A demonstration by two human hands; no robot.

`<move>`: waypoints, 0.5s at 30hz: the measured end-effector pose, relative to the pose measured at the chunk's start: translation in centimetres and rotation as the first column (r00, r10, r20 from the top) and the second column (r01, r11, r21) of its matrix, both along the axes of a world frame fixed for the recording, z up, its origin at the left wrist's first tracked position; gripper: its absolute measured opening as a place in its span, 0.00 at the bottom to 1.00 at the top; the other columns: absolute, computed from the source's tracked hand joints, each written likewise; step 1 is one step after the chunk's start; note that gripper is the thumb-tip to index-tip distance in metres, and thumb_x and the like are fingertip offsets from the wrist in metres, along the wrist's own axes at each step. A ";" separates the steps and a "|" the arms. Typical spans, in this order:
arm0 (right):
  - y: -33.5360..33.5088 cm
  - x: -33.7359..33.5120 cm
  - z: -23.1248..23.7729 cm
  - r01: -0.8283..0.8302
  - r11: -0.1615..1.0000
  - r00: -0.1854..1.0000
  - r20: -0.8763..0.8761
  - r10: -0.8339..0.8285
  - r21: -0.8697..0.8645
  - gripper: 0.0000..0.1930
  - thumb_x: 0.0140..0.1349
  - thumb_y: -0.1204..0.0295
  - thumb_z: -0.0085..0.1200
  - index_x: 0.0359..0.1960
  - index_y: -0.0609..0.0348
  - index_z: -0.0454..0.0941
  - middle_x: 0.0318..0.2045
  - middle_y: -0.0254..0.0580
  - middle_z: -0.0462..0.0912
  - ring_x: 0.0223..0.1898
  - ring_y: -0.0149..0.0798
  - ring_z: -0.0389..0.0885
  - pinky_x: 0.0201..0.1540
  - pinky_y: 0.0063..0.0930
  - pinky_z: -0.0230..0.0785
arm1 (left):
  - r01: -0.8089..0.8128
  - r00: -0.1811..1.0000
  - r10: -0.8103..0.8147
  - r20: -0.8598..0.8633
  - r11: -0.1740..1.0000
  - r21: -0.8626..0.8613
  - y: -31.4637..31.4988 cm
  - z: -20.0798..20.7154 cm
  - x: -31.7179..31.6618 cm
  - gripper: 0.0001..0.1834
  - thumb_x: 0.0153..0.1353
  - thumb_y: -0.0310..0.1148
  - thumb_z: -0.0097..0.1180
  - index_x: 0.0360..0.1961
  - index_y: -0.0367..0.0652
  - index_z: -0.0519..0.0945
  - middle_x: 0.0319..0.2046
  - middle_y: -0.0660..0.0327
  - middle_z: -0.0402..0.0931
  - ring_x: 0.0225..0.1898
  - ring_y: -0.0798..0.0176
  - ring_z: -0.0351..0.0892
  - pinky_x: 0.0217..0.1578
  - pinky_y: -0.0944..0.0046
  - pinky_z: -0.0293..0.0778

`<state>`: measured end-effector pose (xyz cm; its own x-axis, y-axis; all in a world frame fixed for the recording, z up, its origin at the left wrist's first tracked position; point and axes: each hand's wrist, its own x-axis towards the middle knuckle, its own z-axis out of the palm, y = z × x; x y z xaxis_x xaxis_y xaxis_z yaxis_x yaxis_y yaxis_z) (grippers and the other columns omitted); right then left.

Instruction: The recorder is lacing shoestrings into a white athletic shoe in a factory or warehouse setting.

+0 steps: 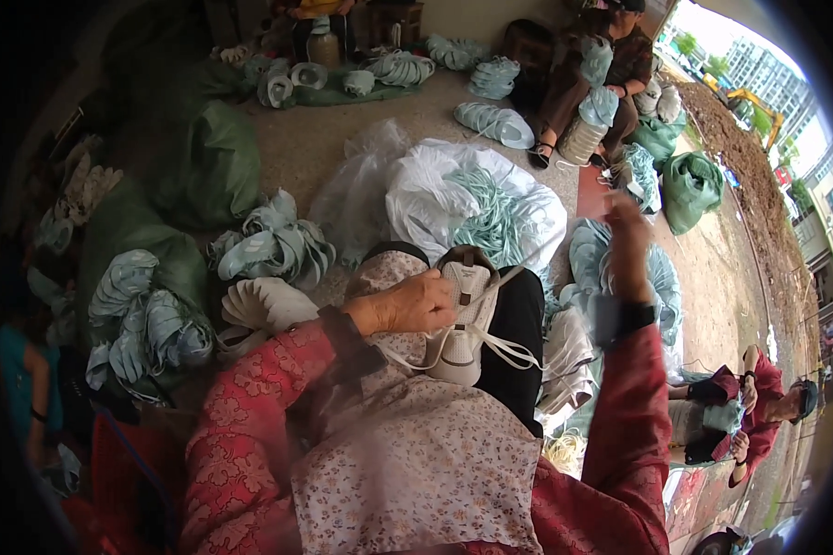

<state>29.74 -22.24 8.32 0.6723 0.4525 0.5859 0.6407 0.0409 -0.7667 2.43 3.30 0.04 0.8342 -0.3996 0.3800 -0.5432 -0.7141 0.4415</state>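
Note:
A white and beige lace-up shoe with brown trim rests on my lap, its opening away from me. My left hand is closed at the shoe's left edge, fingers curled against it; the fingertips are partly hidden. A pale shoelace loops loosely off the shoe's right side, and another strand runs up and right from the eyelets toward my right hand. Raised to the right and well apart from the shoe, my right hand is smeared by motion, so its fingers and any lace in them cannot be made out.
Beyond my knees lies a white plastic bag holding pale green laces. Bundles of light blue shoe pieces lie left, with more at right. Green sacks stand at left. Other people sit at the far right and right edge.

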 end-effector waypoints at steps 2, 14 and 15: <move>-3.3 0.5 1.6 0.323 0.946 0.930 0.177 -0.323 0.032 0.13 0.67 0.69 0.46 0.46 0.61 0.79 0.31 0.38 0.78 0.33 0.27 0.75 0.36 0.22 0.70 | -0.028 1.000 0.028 -0.006 0.998 -0.054 -0.4 0.3 -0.1 0.13 0.51 0.40 0.64 0.23 0.44 0.76 0.25 0.62 0.71 0.31 0.54 0.68 0.38 0.60 0.67; -5.3 -16.5 -6.8 -0.236 0.854 0.964 -0.224 0.144 -0.464 0.14 0.64 0.63 0.58 0.38 0.65 0.77 0.34 0.39 0.76 0.36 0.33 0.74 0.42 0.29 0.67 | -0.243 0.969 0.226 -0.097 0.945 -0.217 -4.6 0.7 -0.4 0.10 0.59 0.35 0.60 0.35 0.40 0.79 0.29 0.62 0.72 0.35 0.60 0.73 0.38 0.60 0.70; -6.0 -17.2 -7.4 -0.222 0.864 0.965 -0.229 0.128 -0.452 0.14 0.64 0.63 0.58 0.38 0.65 0.77 0.34 0.39 0.76 0.36 0.33 0.74 0.42 0.29 0.67 | -0.240 0.961 0.171 -0.218 0.907 -0.347 -4.2 1.1 -0.6 0.10 0.62 0.36 0.58 0.36 0.40 0.79 0.29 0.63 0.72 0.35 0.62 0.73 0.40 0.60 0.70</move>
<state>12.53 -28.23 0.90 0.6304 0.7623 0.1464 0.5015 -0.2560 -0.8264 1.86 -0.90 1.11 0.9500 -0.0737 0.3034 -0.2897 -0.5702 0.7687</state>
